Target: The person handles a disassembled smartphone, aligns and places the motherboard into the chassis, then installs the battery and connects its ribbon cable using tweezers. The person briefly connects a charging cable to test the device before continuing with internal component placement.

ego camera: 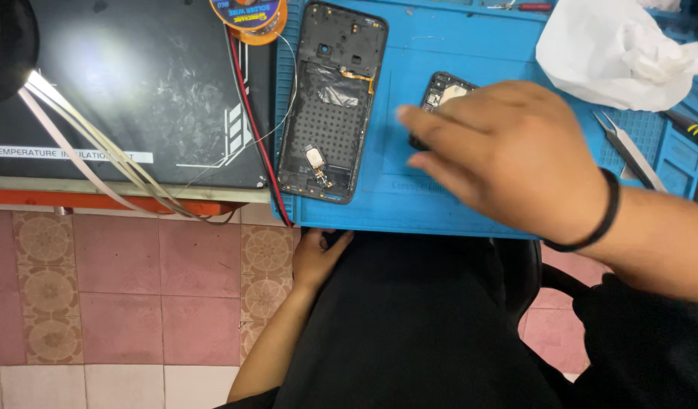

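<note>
My right hand (508,155) hovers flat over the blue work mat (409,204), fingers spread and pointing left, with a black band on the wrist. It covers most of a small black phone part (444,91), and contact cannot be told. To the left lies an opened black phone frame (331,102), its inside facing up. My left hand (316,256) hangs below the table's edge, fingertips curled under the mat's front rim, holding nothing that shows.
A dark insulation mat (137,91) covers the table's left part. A solder wire spool (250,15) sits at its top edge, with red and black wires (250,121) running down. Crumpled white tissue (621,53) and tweezers (629,148) lie right. Pink floor tiles lie below.
</note>
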